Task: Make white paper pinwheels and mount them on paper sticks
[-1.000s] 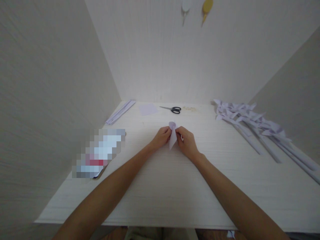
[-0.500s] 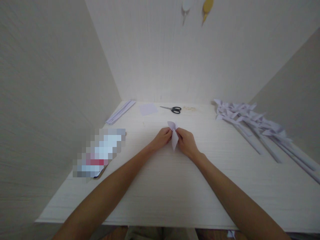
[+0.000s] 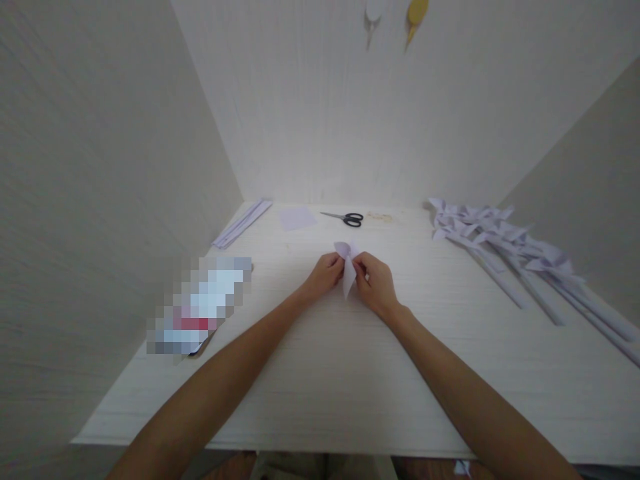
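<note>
Over the middle of the white table, a small white paper pinwheel [image 3: 349, 279] with curled, pointed blades is held up between both hands. My left hand [image 3: 326, 272] is closed, pinching the pinwheel from its left side near the centre. From the right, my right hand [image 3: 374, 280] grips the pinwheel with thumb and forefinger, the other fingers curled in. The fingertips of both hands are partly hidden behind the blades. Beyond the hands lie black-handled scissors [image 3: 353, 219], a square paper sheet [image 3: 297, 218] and some small tan bits [image 3: 380, 217] too tiny to name.
A pile of finished-looking paper pinwheels [image 3: 495, 230] on rolled paper sticks [image 3: 537, 293] lies at the right. Folded paper strips [image 3: 243, 225] rest at the back left. Nearer on the left is a blurred phone-like device [image 3: 205, 307]. Walls [image 3: 320, 120] enclose the table on three sides.
My right hand's fingers have shifted slightly on the pinwheel, and a blade behind the centre shows a bit more. My left hand has hardly moved.
</note>
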`<control>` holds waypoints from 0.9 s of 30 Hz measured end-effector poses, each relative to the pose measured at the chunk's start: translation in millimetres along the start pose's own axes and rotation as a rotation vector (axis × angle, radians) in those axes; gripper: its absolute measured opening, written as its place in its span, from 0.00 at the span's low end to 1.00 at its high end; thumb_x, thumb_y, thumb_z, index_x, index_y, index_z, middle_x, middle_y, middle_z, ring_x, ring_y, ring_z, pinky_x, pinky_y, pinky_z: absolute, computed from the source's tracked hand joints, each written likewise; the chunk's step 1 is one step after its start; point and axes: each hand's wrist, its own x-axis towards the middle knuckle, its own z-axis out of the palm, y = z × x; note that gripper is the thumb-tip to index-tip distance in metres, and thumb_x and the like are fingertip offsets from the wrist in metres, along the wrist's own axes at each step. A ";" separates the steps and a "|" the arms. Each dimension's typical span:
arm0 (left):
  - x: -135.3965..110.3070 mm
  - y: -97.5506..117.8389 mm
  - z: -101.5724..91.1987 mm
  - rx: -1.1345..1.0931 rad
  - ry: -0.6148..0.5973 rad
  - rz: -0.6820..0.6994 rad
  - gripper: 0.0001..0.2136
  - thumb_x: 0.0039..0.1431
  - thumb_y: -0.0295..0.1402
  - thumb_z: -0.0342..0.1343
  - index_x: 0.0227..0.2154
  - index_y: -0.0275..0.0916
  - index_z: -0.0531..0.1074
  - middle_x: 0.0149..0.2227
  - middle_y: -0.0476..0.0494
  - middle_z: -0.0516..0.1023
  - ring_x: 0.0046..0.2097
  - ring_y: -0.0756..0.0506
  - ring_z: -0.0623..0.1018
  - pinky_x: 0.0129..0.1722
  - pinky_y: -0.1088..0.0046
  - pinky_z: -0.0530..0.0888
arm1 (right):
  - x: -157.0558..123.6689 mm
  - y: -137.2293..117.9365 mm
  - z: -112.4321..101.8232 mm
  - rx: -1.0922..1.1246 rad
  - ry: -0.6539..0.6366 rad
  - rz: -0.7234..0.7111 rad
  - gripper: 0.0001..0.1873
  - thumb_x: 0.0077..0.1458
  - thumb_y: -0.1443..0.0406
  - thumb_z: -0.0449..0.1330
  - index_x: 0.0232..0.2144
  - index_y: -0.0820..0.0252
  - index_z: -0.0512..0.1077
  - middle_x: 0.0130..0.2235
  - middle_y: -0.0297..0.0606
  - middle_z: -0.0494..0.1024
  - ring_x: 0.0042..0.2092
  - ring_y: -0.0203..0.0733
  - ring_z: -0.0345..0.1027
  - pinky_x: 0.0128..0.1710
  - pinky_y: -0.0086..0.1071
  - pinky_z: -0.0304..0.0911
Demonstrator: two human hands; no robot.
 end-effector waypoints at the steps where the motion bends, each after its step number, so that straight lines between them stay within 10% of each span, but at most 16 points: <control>1: 0.1 -0.6 -0.4 0.011 -0.004 0.004 0.12 0.50 0.34 0.42 0.15 0.37 0.55 0.12 0.57 0.54 0.14 0.57 0.55 0.14 0.80 0.51 | 0.0 0.0 -0.1 -0.001 -0.005 -0.004 0.08 0.50 0.69 0.46 0.21 0.58 0.59 0.21 0.33 0.63 0.24 0.35 0.54 0.24 0.28 0.50; 27: 0.1 2.1 -5.4 -0.168 0.009 -0.029 0.12 0.48 0.37 0.47 0.16 0.36 0.59 0.14 0.55 0.58 0.16 0.56 0.58 0.15 0.80 0.55 | -2.8 -3.2 -2.7 0.125 0.029 0.008 0.08 0.51 0.66 0.48 0.21 0.59 0.60 0.21 0.32 0.63 0.24 0.34 0.55 0.25 0.29 0.52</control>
